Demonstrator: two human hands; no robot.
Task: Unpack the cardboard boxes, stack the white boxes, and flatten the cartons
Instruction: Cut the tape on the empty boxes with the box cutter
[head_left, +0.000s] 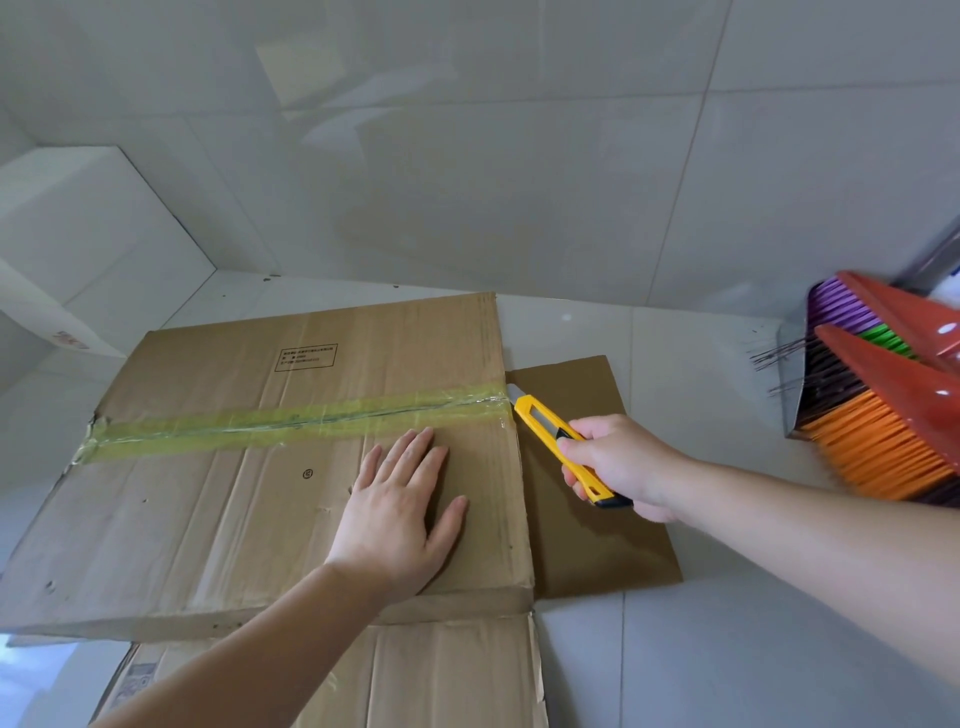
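Observation:
A brown cardboard carton lies on the tiled floor, its seam sealed by a strip of yellowish tape. My left hand rests flat on the carton's top near its right edge, fingers spread. My right hand grips a yellow utility knife. The blade tip sits at the right end of the tape, at the carton's edge. A white box stands at the far left against the wall.
Flattened cardboard lies under and to the right of the carton, and another flat piece in front. Brooms with orange, purple and green bristles and a metal dustpan stand at the right. Tiled wall behind.

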